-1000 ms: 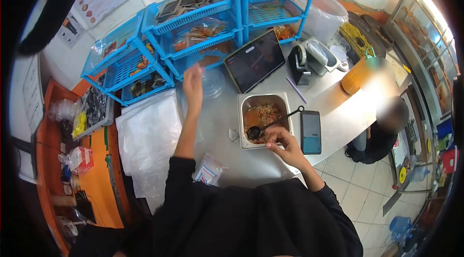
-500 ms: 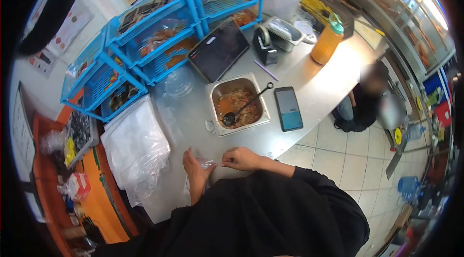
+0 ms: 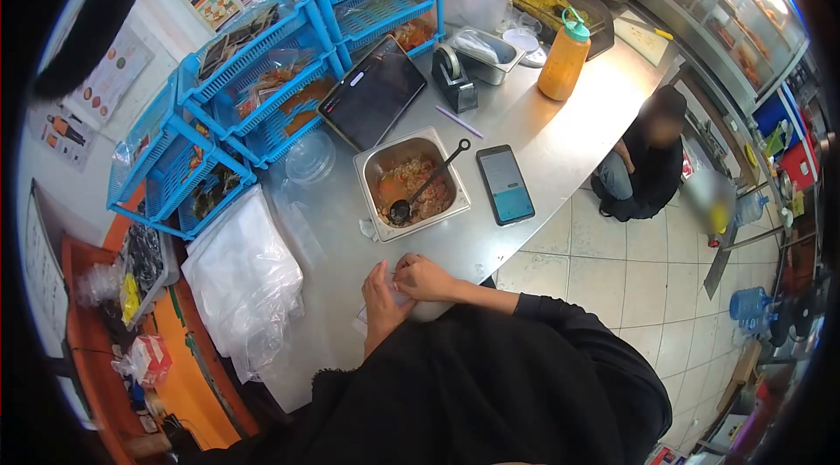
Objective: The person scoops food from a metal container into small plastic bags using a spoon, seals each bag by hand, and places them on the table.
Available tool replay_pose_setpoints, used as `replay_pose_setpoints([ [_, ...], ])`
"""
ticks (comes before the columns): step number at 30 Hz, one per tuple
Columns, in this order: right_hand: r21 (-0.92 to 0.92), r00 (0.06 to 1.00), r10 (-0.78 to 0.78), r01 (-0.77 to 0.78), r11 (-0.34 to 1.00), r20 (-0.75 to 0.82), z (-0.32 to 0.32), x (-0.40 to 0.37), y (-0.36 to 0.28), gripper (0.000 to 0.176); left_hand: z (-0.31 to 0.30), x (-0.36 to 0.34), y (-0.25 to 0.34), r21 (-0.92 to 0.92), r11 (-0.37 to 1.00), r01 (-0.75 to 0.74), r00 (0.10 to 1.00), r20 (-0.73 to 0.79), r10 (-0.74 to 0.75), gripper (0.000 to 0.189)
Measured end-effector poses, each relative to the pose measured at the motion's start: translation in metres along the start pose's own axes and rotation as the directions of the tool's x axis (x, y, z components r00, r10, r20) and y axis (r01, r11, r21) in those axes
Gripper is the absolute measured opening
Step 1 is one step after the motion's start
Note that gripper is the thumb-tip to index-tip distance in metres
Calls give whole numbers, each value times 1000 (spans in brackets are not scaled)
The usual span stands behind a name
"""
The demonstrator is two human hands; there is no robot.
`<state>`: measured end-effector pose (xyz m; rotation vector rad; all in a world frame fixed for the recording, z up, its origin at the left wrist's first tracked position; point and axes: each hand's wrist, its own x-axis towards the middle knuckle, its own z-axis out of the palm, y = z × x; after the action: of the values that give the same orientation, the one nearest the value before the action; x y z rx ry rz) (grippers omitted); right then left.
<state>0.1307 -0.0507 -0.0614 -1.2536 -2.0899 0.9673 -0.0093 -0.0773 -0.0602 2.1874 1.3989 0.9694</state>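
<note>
My left hand [image 3: 381, 299] is closed on a small clear plastic bag [image 3: 401, 297] near the table's front edge. My right hand [image 3: 424, 279] meets it there, its fingers curled and pinching at the same bag. Fingers cover most of the bag, so its contents cannot be made out. Just beyond my hands sits a steel food pan [image 3: 372, 226] of chopped, reddish sauced food, with a black ladle [image 3: 436, 178] resting in it, bowl down. To the right of the pan lies a phone [image 3: 506, 185] with its screen lit.
White plastic bags [image 3: 241, 277] are stacked at the left. Behind the pan stand a tablet [image 3: 374, 93], a tape dispenser [image 3: 454, 80], an orange squeeze bottle [image 3: 564, 62] and blue tiered baskets [image 3: 254, 84]. Beyond the table's right edge a person [image 3: 652, 154] crouches low.
My hands have come together, the right now touching the bag held in the left; before, they were apart. The view has shifted slightly, moving the table items leftward.
</note>
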Motion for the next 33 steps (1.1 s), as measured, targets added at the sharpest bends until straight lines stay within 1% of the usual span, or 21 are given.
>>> replay_pose_setpoints([
  [1,0,1000,0,0,1000,-3,-2,0,2,22,2,0,1,0,1000,-3,1000,2,3,85],
  [3,-37,998,27,-25,999,64,-4,-2,6,27,8,-2,2,-86,995,-46,999,-12,45,82],
  [4,-38,997,28,-26,999,66,-2,-2,7,27,9,-1,4,-88,995,-45,999,-12,44,82],
  [6,-78,991,107,-101,992,77,2,-1,10,29,12,2,9,-65,987,-148,989,1,148,80],
  [10,-38,986,123,-120,992,110,7,-2,18,28,10,4,14,-77,985,-152,988,29,155,79],
  [12,52,997,16,-20,998,81,4,-4,22,21,10,3,14,-81,988,-133,990,44,137,79],
  [13,52,996,17,-21,998,84,2,-4,22,21,10,3,13,-82,988,-130,990,43,134,79],
  [15,28,987,-8,3,1000,162,-4,-5,20,16,8,3,13,-72,991,-117,991,59,121,78],
  [16,27,986,-9,4,1000,165,-8,-7,17,16,8,3,11,-72,991,-115,991,57,119,78],
  [18,116,993,-118,116,986,9,-14,-12,11,9,8,4,8,-54,993,-107,992,56,110,77],
  [19,116,993,-119,117,986,11,-16,-13,10,9,9,4,7,-54,993,-106,993,54,109,77],
  [21,169,988,-45,71,983,-150,-19,-15,8,11,10,5,6,6,993,-116,992,55,115,81],
  [22,168,988,-44,70,983,-151,-21,-15,8,11,10,5,7,5,993,-117,992,55,116,81],
  [24,185,991,31,-5,983,-133,-25,-16,6,12,9,6,9,9,993,-120,991,66,119,79],
  [25,183,991,30,-5,983,-133,-26,-17,4,12,9,7,10,8,993,-121,991,64,120,79],
  [27,112,989,70,-55,992,-131,-28,-19,1,14,8,8,12,-19,991,-131,988,82,132,80],
  [28,110,989,69,-55,992,-129,-27,-19,3,14,9,8,13,-19,991,-130,988,80,131,80],
  [30,204,985,112,-83,976,-135,-23,-20,8,12,10,8,14,-33,991,-131,988,79,133,77],
  [31,203,985,111,-82,976,-132,-23,-21,9,12,10,8,14,-33,991,-129,988,77,131,77],
  [33,179,989,11,15,984,-145,-24,-25,12,10,10,7,16,-30,994,-105,990,87,107,76],
])
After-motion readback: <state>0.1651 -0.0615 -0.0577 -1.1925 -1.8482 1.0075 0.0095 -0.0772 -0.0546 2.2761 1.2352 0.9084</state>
